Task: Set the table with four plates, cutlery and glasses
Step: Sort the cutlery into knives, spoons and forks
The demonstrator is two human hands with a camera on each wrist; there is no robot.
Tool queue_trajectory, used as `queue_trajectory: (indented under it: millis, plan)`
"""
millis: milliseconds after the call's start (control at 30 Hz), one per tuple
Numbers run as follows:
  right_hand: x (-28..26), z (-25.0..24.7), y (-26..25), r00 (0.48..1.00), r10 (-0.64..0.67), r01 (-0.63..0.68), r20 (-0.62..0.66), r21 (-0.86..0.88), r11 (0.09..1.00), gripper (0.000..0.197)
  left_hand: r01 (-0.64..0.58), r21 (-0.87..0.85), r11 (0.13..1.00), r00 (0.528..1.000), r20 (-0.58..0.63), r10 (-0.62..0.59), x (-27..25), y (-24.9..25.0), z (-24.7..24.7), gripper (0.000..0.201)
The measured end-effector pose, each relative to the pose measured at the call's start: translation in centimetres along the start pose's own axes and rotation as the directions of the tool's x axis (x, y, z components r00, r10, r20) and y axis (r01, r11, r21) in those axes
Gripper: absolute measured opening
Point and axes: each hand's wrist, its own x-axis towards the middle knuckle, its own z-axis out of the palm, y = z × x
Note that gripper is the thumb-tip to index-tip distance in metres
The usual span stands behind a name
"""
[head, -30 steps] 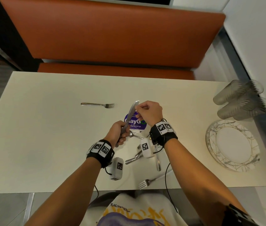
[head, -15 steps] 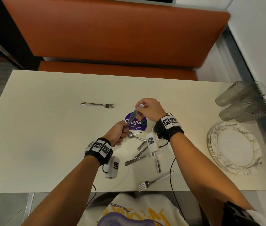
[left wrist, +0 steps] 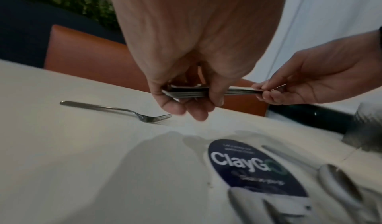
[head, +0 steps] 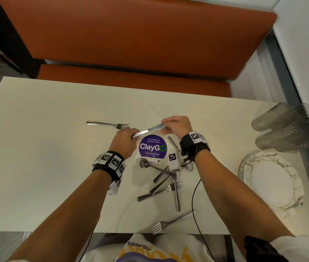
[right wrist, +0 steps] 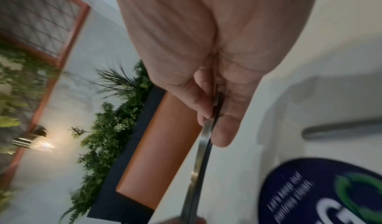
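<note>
Shiny knives [head: 148, 130], maybe several stacked, lie from 9 to 3 o'clock above the worktop [head: 36, 167], left hand [head: 124, 141] gripping the handles, right hand [head: 176, 125] pinching the blades.

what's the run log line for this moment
stage: cutlery | left hand: grips knife handle | right hand: pinches blade end | plates, glasses: unplaced
</note>
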Motion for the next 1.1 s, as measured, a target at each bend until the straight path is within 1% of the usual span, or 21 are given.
queue_trajectory:
  millis: [67, 167, 267, 367, 467, 533, 633, 700, 800, 900, 967, 1100]
  plan:
    - [0.9, 1.0, 1.8, 1.000, -0.015, 0.017, 0.020, -0.100, 0.995, 0.021, -0.043, 0.100, 0.994, 0.999, 0.021, 0.041, 1.1, -1.5, 0.4, 0.018]
    - [1.4, 1.8, 4.5, 0.990, -0.087, 0.117, 0.109, -0.314, 0.942, 0.032, -0.090, 0.167, 0.982, 0.995, 0.045, 0.084, 1.6, -3.8, 0.9, 0.020]
    - [1.0, 1.5, 6.5, 0.977, -0.180, 0.212, 0.116, -0.402, 0.891, 0.029, -0.138, 0.204, 0.969, 0.990, 0.056, 0.129, 2.1, -5.0, 1.7, 0.019]
    - [1.1, 0.3, 7.8, 0.961, -0.238, 0.275, 0.138, -0.477, 0.835, 0.027, -0.189, 0.206, 0.960, 0.982, 0.043, 0.184, 2.7, -4.7, 3.1, 0.018]
    - [1.6, -1.1, 8.8, 0.957, -0.256, 0.290, 0.138, -0.519, 0.804, 0.030, -0.179, 0.218, 0.959, 0.984, 0.029, 0.177, 3.1, -3.4, 4.3, 0.020]
    - [1.8, -1.8, 8.7, 0.945, -0.279, 0.326, 0.170, -0.551, 0.769, 0.032, -0.153, 0.243, 0.958, 0.988, 0.036, 0.149, 3.2, -2.6, 4.8, 0.021]
    - [2.4, -2.3, 8.4, 0.913, -0.346, 0.406, 0.217, -0.570, 0.714, 0.025, -0.114, 0.255, 0.960, 0.994, 0.026, 0.111, 3.6, -2.1, 5.2, 0.021]
    - [3.0, -2.3, 8.3, 0.891, -0.395, 0.448, 0.224, -0.573, 0.687, 0.019, -0.111, 0.273, 0.956, 0.994, 0.016, 0.110, 4.0, -2.2, 5.3, 0.021]
    - [3.4, -2.2, 8.5, 0.875, -0.414, 0.473, 0.249, -0.617, 0.629, 0.018, -0.102, 0.246, 0.964, 0.994, -0.018, 0.110, 4.4, -2.3, 5.4, 0.019]
    - [3.5, -2.2, 8.9, 0.852, -0.451, 0.496, 0.264, -0.680, 0.540, 0.016, -0.112, 0.240, 0.964, 0.993, -0.018, 0.120, 4.6, -2.2, 5.3, 0.024]
    - [3.4, -2.2, 9.2, 0.849, -0.463, 0.492, 0.254, -0.698, 0.520, 0.016, -0.105, 0.221, 0.970, 0.994, -0.013, 0.110, 4.6, -2.2, 5.2, 0.025]
    - [3.2, -2.0, 9.3, 0.840, -0.476, 0.497, 0.259, -0.718, 0.487, 0.018, -0.136, 0.222, 0.965, 0.989, -0.018, 0.144, 4.3, -2.3, 5.1, 0.006]
